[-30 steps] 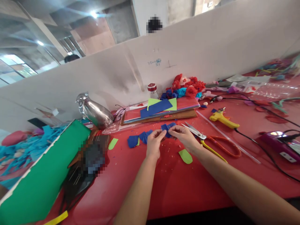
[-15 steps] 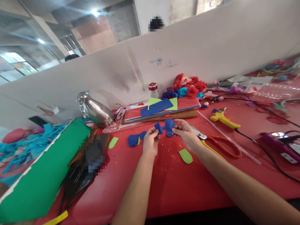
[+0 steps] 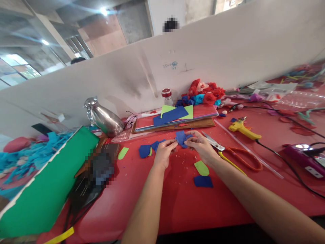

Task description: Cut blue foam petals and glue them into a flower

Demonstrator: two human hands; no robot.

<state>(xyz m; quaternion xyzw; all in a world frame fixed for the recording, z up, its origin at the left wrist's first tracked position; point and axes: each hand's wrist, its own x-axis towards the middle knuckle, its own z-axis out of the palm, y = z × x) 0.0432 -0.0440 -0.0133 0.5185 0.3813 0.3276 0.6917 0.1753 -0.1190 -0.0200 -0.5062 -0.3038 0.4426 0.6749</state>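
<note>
Fingers of both hands pinch one small blue felt piece (image 3: 181, 138), held just above the red table (image 3: 177, 203) near its middle. Left hand (image 3: 164, 152) grips the piece's left edge w/ thumb and forefinger; right hand (image 3: 200, 145) nips the right edge, other fingers curled loosely.

Containers: a small glass jar (image 3: 167, 97) w/ red lid stands far back by the white partition (image 3: 228, 51); contents can't be made out. A silver jug (image 3: 104, 118) lies tilted to the far left.

Around: more blue felt bits (image 3: 147, 149) lie just left of the left hand. A green petal shape (image 3: 201, 167) and a blue square (image 3: 203, 181) lie near, right under the right wrist. Scissors (image 3: 228, 154) w/ orange-yellow handles sit just right of the right hand, blades pointing far-left toward it. Yellow glue gun (image 3: 241, 129) farther right; stack of felt sheets (image 3: 175, 118) behind the hands; pile of red and blue felt flowers (image 3: 203, 94) at the partition. Green sheet (image 3: 50, 183) lies near left.

The held piece is crumpled, so its long axis can't be told for sure; it seems to run roughly left-right between the hands.
</note>
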